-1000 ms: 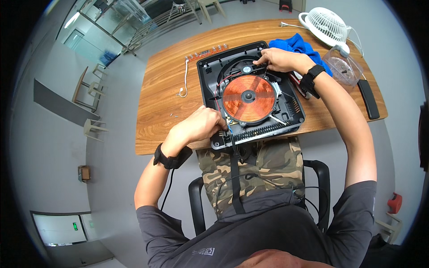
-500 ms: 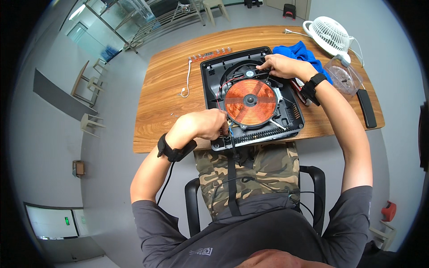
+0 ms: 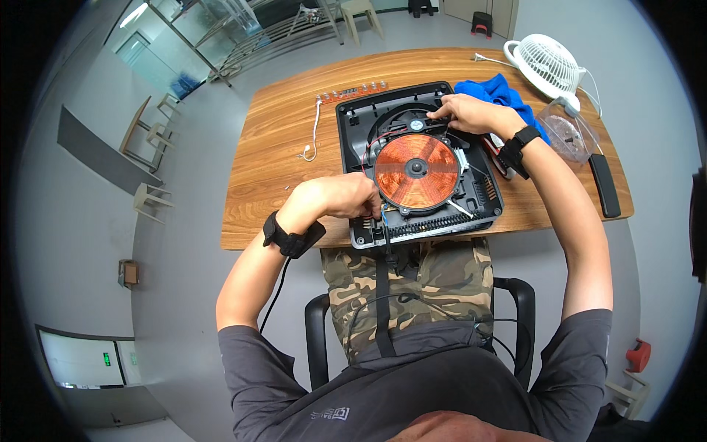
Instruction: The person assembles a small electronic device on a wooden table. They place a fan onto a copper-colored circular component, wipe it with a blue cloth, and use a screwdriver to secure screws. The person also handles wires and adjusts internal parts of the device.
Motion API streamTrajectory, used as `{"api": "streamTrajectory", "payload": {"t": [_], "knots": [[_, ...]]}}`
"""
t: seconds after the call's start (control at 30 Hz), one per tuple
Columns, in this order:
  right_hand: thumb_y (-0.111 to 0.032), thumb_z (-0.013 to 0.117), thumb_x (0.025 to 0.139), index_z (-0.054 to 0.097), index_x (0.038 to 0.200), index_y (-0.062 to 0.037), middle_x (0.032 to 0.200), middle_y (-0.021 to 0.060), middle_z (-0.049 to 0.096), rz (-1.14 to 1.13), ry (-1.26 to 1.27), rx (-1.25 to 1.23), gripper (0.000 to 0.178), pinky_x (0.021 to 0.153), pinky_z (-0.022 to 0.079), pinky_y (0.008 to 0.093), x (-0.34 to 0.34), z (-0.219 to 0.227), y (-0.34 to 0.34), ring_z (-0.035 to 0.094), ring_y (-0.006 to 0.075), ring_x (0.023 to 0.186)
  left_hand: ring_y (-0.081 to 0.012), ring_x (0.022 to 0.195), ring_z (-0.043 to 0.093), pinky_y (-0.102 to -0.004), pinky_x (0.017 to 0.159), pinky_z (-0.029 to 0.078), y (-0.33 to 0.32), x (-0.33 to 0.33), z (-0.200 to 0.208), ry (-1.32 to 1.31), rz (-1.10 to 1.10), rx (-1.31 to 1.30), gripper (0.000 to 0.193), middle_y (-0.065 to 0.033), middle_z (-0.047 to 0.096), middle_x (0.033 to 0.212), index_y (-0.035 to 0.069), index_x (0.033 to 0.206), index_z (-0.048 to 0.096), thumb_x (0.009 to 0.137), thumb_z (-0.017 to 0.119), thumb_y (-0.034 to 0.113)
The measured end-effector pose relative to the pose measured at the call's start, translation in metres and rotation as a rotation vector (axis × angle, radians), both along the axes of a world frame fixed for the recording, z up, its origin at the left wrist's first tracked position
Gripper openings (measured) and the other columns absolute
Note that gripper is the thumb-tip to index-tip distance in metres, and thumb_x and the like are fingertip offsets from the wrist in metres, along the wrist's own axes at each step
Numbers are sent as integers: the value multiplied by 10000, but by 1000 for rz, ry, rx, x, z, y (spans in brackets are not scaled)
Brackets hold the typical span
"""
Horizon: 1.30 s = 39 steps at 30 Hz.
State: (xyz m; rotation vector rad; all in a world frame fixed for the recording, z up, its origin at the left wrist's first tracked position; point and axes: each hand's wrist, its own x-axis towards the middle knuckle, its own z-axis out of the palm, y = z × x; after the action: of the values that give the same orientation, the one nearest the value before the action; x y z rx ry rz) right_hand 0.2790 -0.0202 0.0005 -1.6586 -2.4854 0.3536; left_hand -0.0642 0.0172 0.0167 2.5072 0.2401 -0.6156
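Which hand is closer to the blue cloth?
Right. The right hand is close beside the blue cloth; the left hand is farther, at the near-left part of the black casing.

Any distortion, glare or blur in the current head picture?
Head view: black corners, room lines bowing near the rim; the upper-left lamp shows bright white; the copper coil looks unevenly bright; detail by the left hand is too small to judge.
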Motion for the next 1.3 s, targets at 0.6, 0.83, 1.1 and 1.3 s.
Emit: {"api": "streamTrajectory", "payload": {"t": [0.6,0.83,1.1,1.3], "knots": [[40,639,820,634,1375,-99,1068,181,617,25,10,16,572,936,500,417,5,-7,2,612,363,1036,-343,883,673,-423,803,535,-11,-8,6,-194,115,246,148,-134,695,898,8,870,658,830,765,101],[23,667,797,661,1343,-96,1090,195,644,10,21,20,559,956,500,418,2,-2,-1,621,371,1052,-375,834,704,-446,730,548,-18,-14,-2,-433,427,136,166,-179,713,857,-4,934,613,852,735,72],[29,669,801,657,1346,-93,1090,195,645,2,19,13,559,960,500,413,3,-3,-1,622,366,1057,-257,791,733,-357,722,567,-24,-13,-5,-471,598,71,144,-141,728,821,-21,955,624,897,718,71],[35,665,804,656,1348,-92,1095,192,646,9,23,20,559,963,499,410,1,-2,0,621,363,1066,-216,791,735,-335,732,574,-26,-22,-12,-555,598,16,139,-131,736,833,-33,942,653,899,722,79]]}}
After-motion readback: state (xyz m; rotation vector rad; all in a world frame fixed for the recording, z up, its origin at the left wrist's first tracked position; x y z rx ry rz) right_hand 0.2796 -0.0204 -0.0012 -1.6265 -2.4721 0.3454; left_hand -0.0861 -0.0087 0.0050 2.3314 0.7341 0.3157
